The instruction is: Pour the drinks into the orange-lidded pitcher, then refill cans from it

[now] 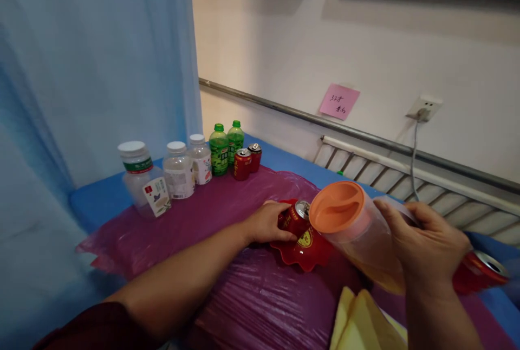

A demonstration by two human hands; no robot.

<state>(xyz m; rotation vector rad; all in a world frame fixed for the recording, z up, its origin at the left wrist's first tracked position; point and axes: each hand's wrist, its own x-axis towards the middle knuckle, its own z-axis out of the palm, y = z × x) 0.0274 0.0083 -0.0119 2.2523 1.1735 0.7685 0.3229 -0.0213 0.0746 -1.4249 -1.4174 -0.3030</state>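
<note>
My left hand (268, 224) is wrapped round a red drink can (296, 219), which tilts to the right over a red scalloped plate (303, 255). In my right hand (430, 241) is the handle of a clear plastic pitcher (377, 250) with an orange lid (338, 207). The pitcher leans left, its lid close against the can's top. Some yellowish liquid shows low inside it. Whether anything flows between can and pitcher cannot be made out. Another red can (481, 271) stands partly hidden behind my right wrist.
Purple plastic sheeting (244, 306) covers part of the blue surface (280, 156). Along the far left stand clear white-capped jars (179, 171), green bottles (219, 149) and two red cans (242, 164). A folded yellow cloth (359, 323) lies in front; a radiator (365, 166) lines the wall.
</note>
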